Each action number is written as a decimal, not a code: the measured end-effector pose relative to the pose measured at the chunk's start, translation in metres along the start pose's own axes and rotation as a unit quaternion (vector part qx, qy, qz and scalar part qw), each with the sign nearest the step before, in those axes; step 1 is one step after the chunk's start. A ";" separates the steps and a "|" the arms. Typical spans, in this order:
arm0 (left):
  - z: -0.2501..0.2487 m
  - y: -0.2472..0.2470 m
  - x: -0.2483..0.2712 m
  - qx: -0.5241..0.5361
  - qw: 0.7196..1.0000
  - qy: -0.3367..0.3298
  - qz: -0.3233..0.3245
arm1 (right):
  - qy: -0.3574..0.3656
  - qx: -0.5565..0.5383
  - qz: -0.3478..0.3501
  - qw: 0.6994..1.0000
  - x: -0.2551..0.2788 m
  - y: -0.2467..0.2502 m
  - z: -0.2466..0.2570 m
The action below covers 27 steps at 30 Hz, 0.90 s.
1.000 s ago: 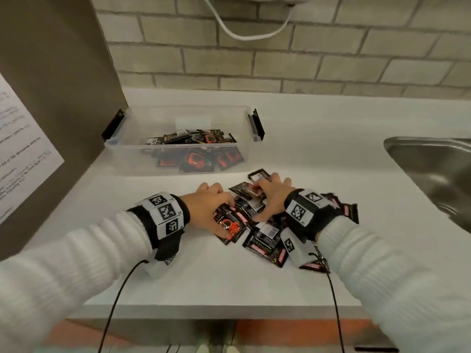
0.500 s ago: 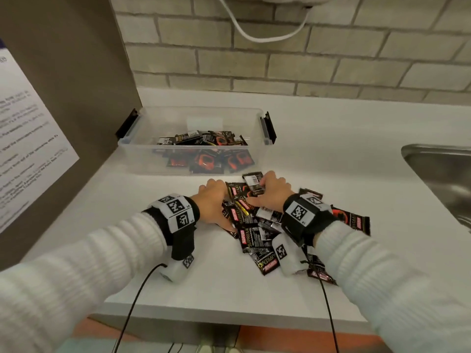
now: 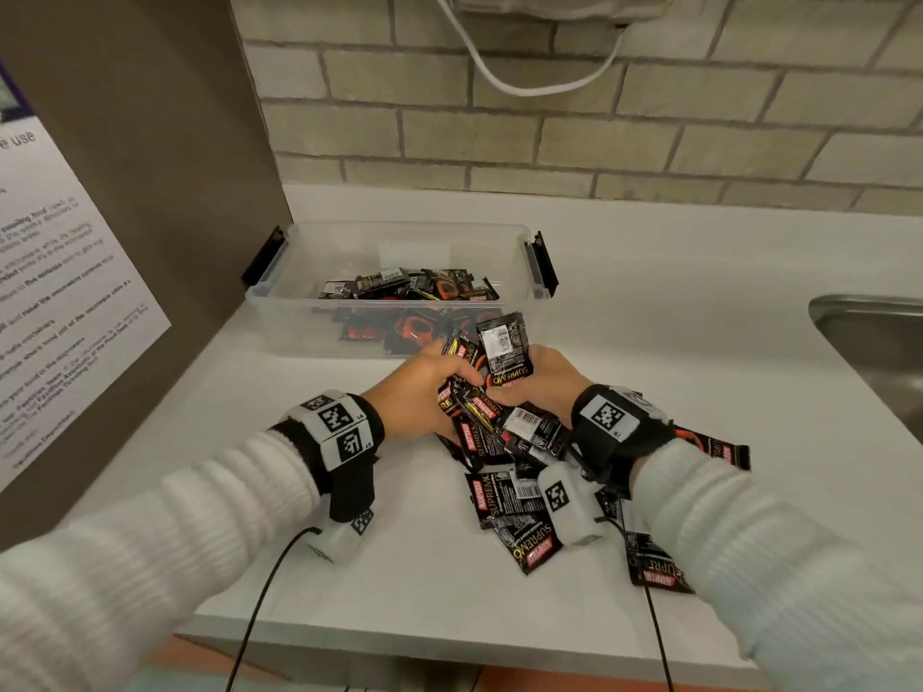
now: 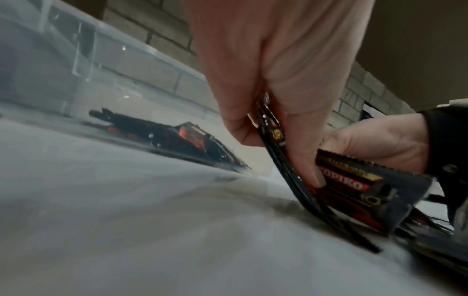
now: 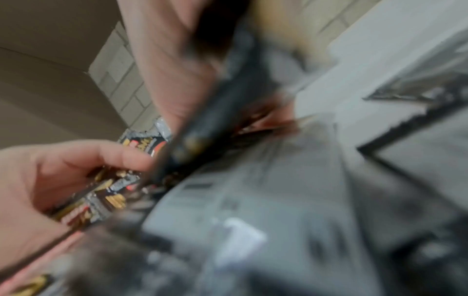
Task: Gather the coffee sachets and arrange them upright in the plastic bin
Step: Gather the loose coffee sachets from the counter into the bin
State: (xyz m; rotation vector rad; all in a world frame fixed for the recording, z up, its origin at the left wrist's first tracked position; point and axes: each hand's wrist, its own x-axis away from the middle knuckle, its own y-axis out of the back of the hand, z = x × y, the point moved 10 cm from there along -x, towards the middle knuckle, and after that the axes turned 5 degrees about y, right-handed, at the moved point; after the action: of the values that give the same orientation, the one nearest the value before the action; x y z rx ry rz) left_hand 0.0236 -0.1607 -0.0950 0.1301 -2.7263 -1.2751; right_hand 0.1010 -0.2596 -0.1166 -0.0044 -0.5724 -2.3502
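Note:
A bunch of black coffee sachets [image 3: 492,364] stands on end between my two hands, just in front of the clear plastic bin [image 3: 299,322]. My left hand [image 3: 424,392] grips the bunch from the left, thumb and fingers pinching the packs [image 4: 276,136]. My right hand [image 3: 547,379] clasps it from the right [image 5: 210,124]; that view is blurred. More loose sachets [image 3: 504,496] lie in a heap under and behind my right wrist. Several sachets [image 3: 414,287] lie inside the bin.
The white counter [image 3: 399,566] ends close to me at its front edge. A steel sink [image 3: 879,342] opens at the right. A brown panel with a printed notice [image 3: 65,292] stands at the left, a brick wall behind the bin.
Both hands have drawn together and raised a bunch of sachets off the heap toward the bin. The head view has moved closer.

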 end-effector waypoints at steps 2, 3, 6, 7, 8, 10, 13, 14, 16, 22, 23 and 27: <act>-0.006 0.016 0.000 0.000 1.000 -0.017 -0.021 | 0.042 -0.012 -0.016 0.999 -0.004 0.005 0.017; -0.009 0.026 0.000 0.013 0.999 -0.030 -0.034 | 0.059 -0.007 -0.031 0.998 -0.008 0.009 0.025; -0.014 0.064 -0.003 0.047 0.994 -0.047 -0.083 | 0.110 0.039 -0.081 0.990 -0.023 0.023 0.060; -0.017 0.079 -0.004 0.046 0.992 -0.053 -0.103 | 0.126 0.045 -0.096 0.986 -0.026 0.027 0.074; -0.019 0.094 -0.007 0.047 0.990 -0.059 -0.122 | 0.144 0.041 -0.108 0.983 -0.030 0.031 0.089; -0.024 0.124 -0.012 0.052 0.983 -0.070 -0.164 | 0.175 0.020 -0.133 0.975 -0.036 0.040 0.119; -0.028 0.167 -0.022 0.049 0.969 -0.079 -0.230 | 0.214 -0.001 -0.185 0.959 -0.052 0.054 0.159; -0.028 0.177 -0.027 0.043 0.966 -0.081 -0.243 | 0.221 -0.007 -0.205 0.954 -0.060 0.058 0.168; -0.021 0.192 -0.040 0.032 0.963 -0.066 -0.259 | 0.231 -0.027 -0.242 0.942 -0.074 0.065 0.183; 0.038 0.168 -0.082 0.023 0.985 0.069 -0.157 | 0.176 -0.014 -0.234 0.956 -0.118 0.051 0.166; 0.046 0.160 -0.085 0.023 0.987 0.088 -0.133 | 0.153 0.006 -0.208 0.966 -0.125 0.042 0.156; 0.070 0.143 -0.087 0.055 0.984 0.138 -0.103 | 0.073 0.072 -0.137 0.985 -0.138 0.022 0.128</act>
State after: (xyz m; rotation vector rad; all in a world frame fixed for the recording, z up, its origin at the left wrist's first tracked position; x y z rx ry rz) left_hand 0.0954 -0.0047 -0.0363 0.5683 -2.5914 -1.0562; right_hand 0.1989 -0.1338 -0.0148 0.3304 -0.7050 -2.5402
